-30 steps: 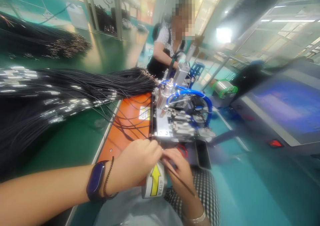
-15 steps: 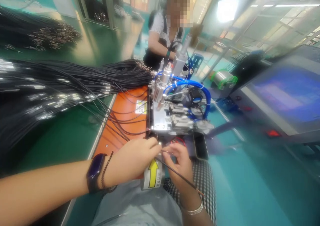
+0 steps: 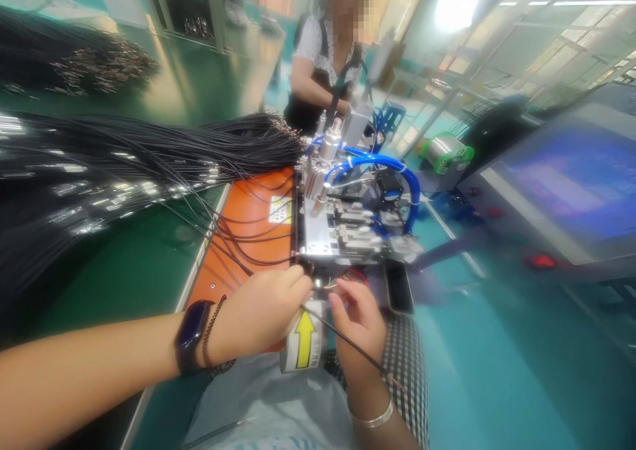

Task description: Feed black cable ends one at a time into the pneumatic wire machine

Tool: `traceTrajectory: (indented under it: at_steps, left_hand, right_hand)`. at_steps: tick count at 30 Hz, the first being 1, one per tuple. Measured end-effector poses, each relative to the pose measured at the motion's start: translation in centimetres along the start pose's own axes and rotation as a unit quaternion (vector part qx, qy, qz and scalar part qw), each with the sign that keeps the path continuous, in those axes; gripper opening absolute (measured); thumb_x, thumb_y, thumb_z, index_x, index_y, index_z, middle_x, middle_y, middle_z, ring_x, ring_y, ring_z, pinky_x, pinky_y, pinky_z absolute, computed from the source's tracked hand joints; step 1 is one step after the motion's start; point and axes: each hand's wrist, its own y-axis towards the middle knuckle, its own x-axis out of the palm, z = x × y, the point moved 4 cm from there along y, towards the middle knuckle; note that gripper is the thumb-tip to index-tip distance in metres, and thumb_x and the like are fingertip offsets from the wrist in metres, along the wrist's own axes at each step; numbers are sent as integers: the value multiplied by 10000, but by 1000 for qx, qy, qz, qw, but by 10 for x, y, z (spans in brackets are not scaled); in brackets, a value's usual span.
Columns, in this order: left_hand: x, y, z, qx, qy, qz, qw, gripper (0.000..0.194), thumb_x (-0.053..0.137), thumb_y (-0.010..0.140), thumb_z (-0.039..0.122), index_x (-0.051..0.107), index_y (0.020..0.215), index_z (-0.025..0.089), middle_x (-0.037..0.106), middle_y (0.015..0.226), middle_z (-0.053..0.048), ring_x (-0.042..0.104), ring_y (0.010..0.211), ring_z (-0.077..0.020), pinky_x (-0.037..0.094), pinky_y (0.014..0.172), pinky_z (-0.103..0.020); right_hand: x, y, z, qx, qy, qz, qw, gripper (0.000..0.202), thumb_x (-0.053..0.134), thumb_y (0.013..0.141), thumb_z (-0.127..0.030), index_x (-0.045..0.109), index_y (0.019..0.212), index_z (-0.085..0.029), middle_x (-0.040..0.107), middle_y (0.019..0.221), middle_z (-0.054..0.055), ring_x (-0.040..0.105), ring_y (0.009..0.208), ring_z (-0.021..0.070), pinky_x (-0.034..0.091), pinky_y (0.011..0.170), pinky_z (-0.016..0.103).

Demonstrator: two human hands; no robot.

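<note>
My left hand [image 3: 271, 304], with a dark wristband at its wrist, is closed around a black cable [image 3: 348, 336]. From those fingers the cable slants down to the right, across my right wrist, to a bare coppery end [image 3: 396, 382]. Fine coloured wires [image 3: 330, 283] show in the small gap between the hands. My right hand [image 3: 362, 317] has thumb and index finger close together at these wires, seemingly pinching their tips. Just below lies a grey cylinder [image 3: 304, 340] with a yellow arrow label. The metal fixture machine [image 3: 322, 238] stands directly beyond my fingers.
Black cable bundles [image 3: 209, 145] spread leftward from the orange bench top [image 3: 233, 238]. Blue air hoses [image 3: 382, 162] arch over the machine. A dark phone-like slab [image 3: 398, 287] lies right of it. A monitor [image 3: 571, 178] stands at right, and a co-worker [image 3: 322, 65] sits opposite.
My hands have drawn slightly apart, the left shifting a little left. Coloured wires now show between the fingertips. The cable's copper end stays at lower right.
</note>
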Motion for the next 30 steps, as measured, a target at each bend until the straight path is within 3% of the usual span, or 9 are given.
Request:
traceTrajectory:
  at_steps: [4, 7, 10, 14, 18, 27, 30]
  left_hand:
    - [0, 0, 0, 7, 16, 26, 1000, 99, 429, 859, 152, 498, 798, 189, 505, 764, -9, 487, 678, -164, 339, 545, -297]
    - [0, 1, 1, -7, 30, 25, 999, 107, 422, 860, 144, 480, 782, 190, 495, 751, -8, 481, 664, -167, 335, 538, -300]
    - [1, 0, 2, -12, 37, 17, 999, 78, 433, 850, 144, 478, 806, 190, 496, 772, -11, 479, 670, -174, 334, 538, -307]
    - [4, -1, 1, -7, 40, 11, 999, 59, 458, 827, 142, 466, 801, 193, 487, 771, -11, 472, 671, -176, 337, 538, -303]
    - [4, -2, 2, -4, 41, -3, 999, 78, 483, 799, 125, 459, 816, 197, 490, 798, -14, 475, 674, -178, 354, 548, -302]
    - [-2, 1, 8, 37, 92, -37, 994, 127, 456, 781, 64, 498, 834, 172, 528, 826, -53, 504, 673, -194, 398, 544, -319]
    - [2, 4, 3, 40, 91, -34, 994, 108, 448, 820, 89, 512, 832, 175, 534, 824, -42, 516, 690, -197, 415, 551, -321]
  right_hand:
    - [3, 3, -4, -32, -66, -73, 995, 73, 606, 824, -154, 654, 820, -209, 660, 792, 12, 582, 779, 170, 470, 735, 320]
    - [4, 6, 4, 10, -107, -123, 987, 46, 646, 800, -198, 679, 827, -216, 683, 834, 15, 585, 808, 180, 464, 759, 327]
    - [2, 8, 8, 64, -83, -87, 991, 81, 638, 808, -247, 674, 867, -206, 671, 846, 19, 579, 758, 162, 472, 701, 296]
    - [2, 8, 0, 40, -64, -62, 995, 110, 559, 861, -229, 657, 821, -201, 652, 797, 8, 568, 753, 150, 454, 719, 290]
    - [6, 9, -5, 16, -69, -115, 991, 141, 540, 859, -199, 642, 761, -198, 652, 765, 2, 562, 767, 155, 442, 742, 300]
    - [10, 20, -16, -75, -121, -182, 973, 158, 503, 882, -191, 660, 869, -202, 695, 856, 26, 556, 811, 187, 422, 778, 350]
    - [10, 23, -8, -26, -106, -191, 975, 167, 505, 892, -221, 670, 868, -203, 699, 878, 30, 571, 839, 188, 428, 788, 342]
